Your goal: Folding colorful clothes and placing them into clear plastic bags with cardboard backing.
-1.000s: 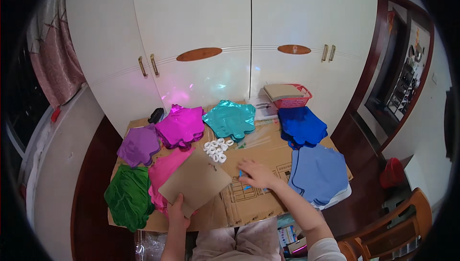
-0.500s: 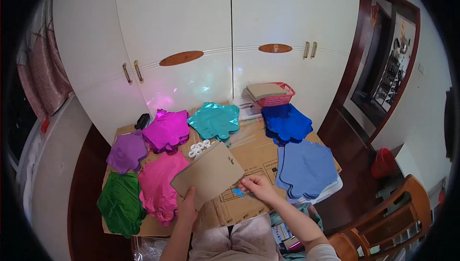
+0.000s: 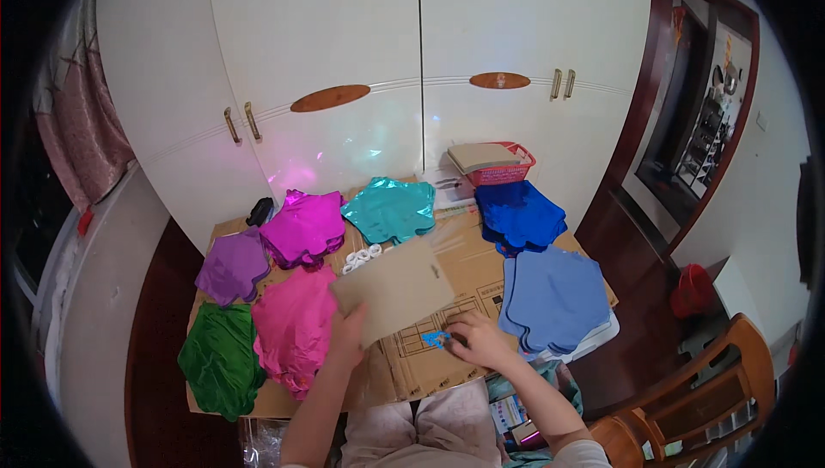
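Note:
My left hand (image 3: 348, 336) grips the lower left edge of a stiff tan cardboard sheet (image 3: 395, 287), which is tilted above the table. Beside its right corner, my right hand (image 3: 478, 341) hovers low with fingers curved and apart. Small bright blue pieces (image 3: 435, 339) lie on the cardboard table cover just left of those fingertips. White rings, like small tape rolls (image 3: 361, 255), show partly behind the sheet's upper left edge. A pile of shiny pink foil shapes (image 3: 294, 322) lies left of my left hand.
Around the table lie foil piles: green (image 3: 219, 356), purple (image 3: 232, 269), magenta (image 3: 302, 226), teal (image 3: 391, 208), dark blue (image 3: 520, 214) and pale blue (image 3: 557, 300). A red basket (image 3: 505, 169) bearing cardboard stands at the back. A wooden chair (image 3: 705, 399) is at right.
The cardboard sheet has shifted up and right with my left hand. My right hand has come off the sheet's corner and moved slightly right and down, beside the blue pieces.

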### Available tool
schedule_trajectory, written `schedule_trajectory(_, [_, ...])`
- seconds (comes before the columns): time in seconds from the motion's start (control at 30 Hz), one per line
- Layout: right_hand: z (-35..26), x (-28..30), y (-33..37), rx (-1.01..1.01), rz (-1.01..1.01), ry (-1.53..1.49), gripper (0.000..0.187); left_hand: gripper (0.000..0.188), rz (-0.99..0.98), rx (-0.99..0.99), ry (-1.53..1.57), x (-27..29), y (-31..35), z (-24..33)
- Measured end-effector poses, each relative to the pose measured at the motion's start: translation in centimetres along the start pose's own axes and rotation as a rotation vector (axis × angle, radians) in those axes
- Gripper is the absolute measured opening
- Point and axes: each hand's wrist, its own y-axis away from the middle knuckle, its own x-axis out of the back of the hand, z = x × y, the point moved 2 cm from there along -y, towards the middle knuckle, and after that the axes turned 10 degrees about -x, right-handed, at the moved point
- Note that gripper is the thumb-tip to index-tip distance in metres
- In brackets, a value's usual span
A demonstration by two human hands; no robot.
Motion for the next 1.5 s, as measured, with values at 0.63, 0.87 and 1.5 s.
schedule_trajectory(0.63, [-2.9,-4.5,1.6,0.126,-0.198,-0.166,0.025,0.031,-0.606,0.582,0.154,3.4,14.5,-7.3])
schedule_trajectory(0.87, [-5.7,-4.3,5.2,0.175,-0.261,-0.319,0.015,0.043,-0.414,0.607,1.287,1.2,14.5,-18.3])
schedule_trajectory(1.5, [-16.3,-8.3,10.9,0.293,-0.353,-0.630,0.017,0.010,0.693,0.307,0.817,28.8,25.8,-14.1])
